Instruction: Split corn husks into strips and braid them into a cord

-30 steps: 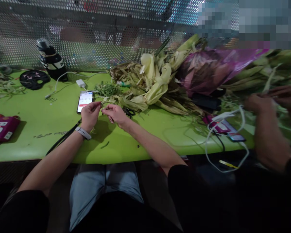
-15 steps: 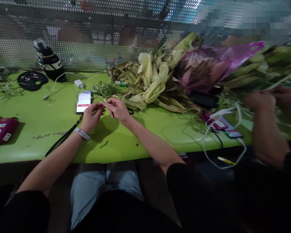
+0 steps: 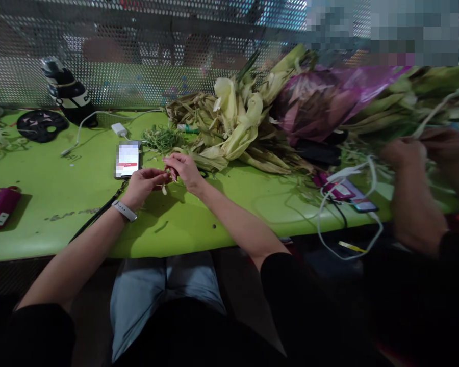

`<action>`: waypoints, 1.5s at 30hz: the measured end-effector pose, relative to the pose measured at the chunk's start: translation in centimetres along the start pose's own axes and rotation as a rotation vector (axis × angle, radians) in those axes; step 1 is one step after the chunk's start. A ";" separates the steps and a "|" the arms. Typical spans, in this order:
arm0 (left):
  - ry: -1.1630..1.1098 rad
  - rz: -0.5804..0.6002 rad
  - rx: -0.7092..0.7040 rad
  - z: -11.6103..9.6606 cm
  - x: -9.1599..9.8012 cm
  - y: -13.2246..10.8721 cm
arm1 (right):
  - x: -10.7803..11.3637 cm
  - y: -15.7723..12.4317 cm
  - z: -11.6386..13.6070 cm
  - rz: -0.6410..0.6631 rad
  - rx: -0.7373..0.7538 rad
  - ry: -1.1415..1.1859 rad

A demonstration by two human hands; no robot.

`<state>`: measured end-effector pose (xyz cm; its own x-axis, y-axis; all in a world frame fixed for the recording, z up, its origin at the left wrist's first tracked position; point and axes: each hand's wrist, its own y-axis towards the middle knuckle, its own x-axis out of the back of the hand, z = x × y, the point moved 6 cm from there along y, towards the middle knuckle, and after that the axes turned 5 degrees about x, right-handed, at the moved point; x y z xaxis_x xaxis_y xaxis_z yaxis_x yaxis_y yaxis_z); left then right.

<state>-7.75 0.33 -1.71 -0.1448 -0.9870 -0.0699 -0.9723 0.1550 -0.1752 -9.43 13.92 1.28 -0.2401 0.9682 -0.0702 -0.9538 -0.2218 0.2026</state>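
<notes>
Over the green table my left hand (image 3: 146,184) has thumb and fingers pinched together, with a white watch band (image 3: 124,210) on its wrist. A small pale strip (image 3: 164,190), perhaps plant fibre, pokes out below these fingertips. My right hand (image 3: 184,172) meets it from the right, its fingers curled closed at the same spot; what lies between them is mostly hidden. Just left of and behind my left hand lies a lit phone (image 3: 128,159) with a black strap (image 3: 103,210). Behind my hands sits a small heap of green shreds (image 3: 161,139).
Corn husks (image 3: 229,125) and a purple plastic bag (image 3: 313,104) pile up at the back. A dark bottle (image 3: 71,97), a black mask-shaped item (image 3: 42,126) and a purple power strip (image 3: 2,208) are leftward. On the right, a co-worker's hands (image 3: 405,153) work near white cables (image 3: 319,219).
My left hand's fingers have closed more tightly and shifted slightly right. The pale strip now shows below them. The whole view has shifted slightly.
</notes>
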 end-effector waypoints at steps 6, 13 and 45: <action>0.198 -0.078 -0.184 -0.7 0.4 0.2 | 0.7 0.6 -0.9 -0.060 -0.003 0.042; 0.550 -0.286 -0.593 -2.6 1.0 -0.5 | 1.3 1.1 -2.0 -0.091 -0.043 0.040; 0.366 -0.026 -0.054 0.0 0.1 0.6 | 3.7 -0.4 1.8 0.566 -0.157 -0.585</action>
<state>-8.38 0.33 -1.82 -0.1664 -0.9420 0.2913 -0.9833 0.1367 -0.1197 -9.61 17.79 2.74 -0.6003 0.5991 0.5299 -0.7414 -0.6654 -0.0877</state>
